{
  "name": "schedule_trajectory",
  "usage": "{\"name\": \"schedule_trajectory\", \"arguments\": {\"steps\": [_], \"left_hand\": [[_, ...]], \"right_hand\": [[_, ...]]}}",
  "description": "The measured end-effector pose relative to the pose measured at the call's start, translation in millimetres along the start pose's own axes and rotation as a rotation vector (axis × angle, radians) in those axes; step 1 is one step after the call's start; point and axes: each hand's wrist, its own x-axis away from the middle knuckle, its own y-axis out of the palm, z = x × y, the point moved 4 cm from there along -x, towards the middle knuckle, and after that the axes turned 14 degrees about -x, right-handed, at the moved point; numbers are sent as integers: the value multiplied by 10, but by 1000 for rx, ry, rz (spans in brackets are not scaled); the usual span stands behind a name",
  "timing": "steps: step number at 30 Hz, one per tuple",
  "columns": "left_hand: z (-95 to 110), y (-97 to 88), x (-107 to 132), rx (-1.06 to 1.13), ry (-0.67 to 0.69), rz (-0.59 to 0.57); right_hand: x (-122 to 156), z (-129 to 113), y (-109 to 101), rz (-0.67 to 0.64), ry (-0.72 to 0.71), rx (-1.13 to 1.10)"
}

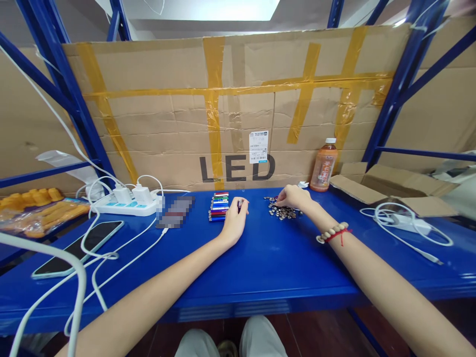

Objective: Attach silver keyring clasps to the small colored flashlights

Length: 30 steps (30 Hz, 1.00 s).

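My left hand is closed around a small dark cylinder, whose end shows between thumb and fingers. Just left of it, a row of slim, shiny coloured metal tubes in red, green, blue and silver lies on the blue table. Over a heap of small shiny metal pieces, my right hand reaches in with its fingertips pinched together at the heap's back edge. Whatever the right fingertips grip is too small to name. The hands are apart, with the heap to the right of my left hand.
A drink bottle and an open cardboard box stand right. A white cable with charger lies before the box. Left are a power strip, a phone and loose white cables. A taped cardboard sheet closes the back.
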Motion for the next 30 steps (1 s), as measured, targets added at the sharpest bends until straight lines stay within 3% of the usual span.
{"name": "schedule_trajectory", "arguments": {"steps": [3,5,8,11,13,20,27,30], "left_hand": [[20,27,11,17,65,-45],[71,42,38,15,135,-78],[167,59,89,-63,269,-124],[191,75,97,-118,315,-169],[146,81,64,-87,257,-186],[-32,107,-27,258,-135,-174],[47,118,-6,395,-208,-210],[48,131,1,375,-209,-248]], "right_hand": [[-46,-26,-85,112,-99,-131],[-66,-110,-137,152,-222,-357],[-38,-308,-135,15,-427,-781],[63,-450,-87,-138,-556,-958],[135,-450,-46,-184,-564,-982],[308,-227,119,-265,-492,-986],[470,-221,170,-426,-754,-616],[534,-248,157,-419,-819,-532]]}}
